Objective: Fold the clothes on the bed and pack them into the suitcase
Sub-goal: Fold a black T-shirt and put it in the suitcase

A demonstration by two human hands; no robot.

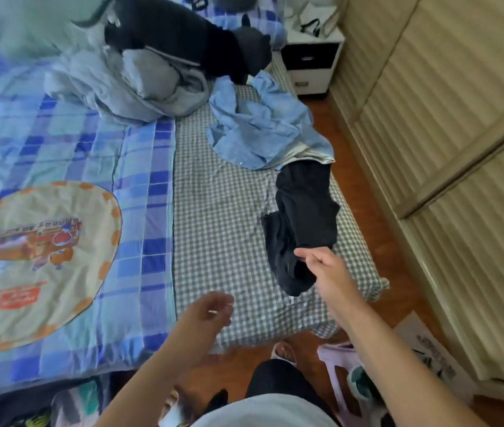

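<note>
A black garment [303,211] lies crumpled along the right side of the bed on the grey checked sheet [219,217]. My right hand [324,266] pinches its near end between thumb and fingers. My left hand [210,315] hovers above the foot of the bed with loosely curled fingers, holding nothing. Beyond the black garment lies a light blue shirt [260,124]. A grey heap of clothes [127,84] and another black garment [183,35] sit further up the bed. No suitcase is in view.
A blue plaid quilt [59,180] with a cartoon patch covers the bed's left half. A white bedside cabinet [312,63] stands at the head, cream wardrobe doors [444,134] line the right wall. A pink basket [346,371] sits on the wooden floor by my legs.
</note>
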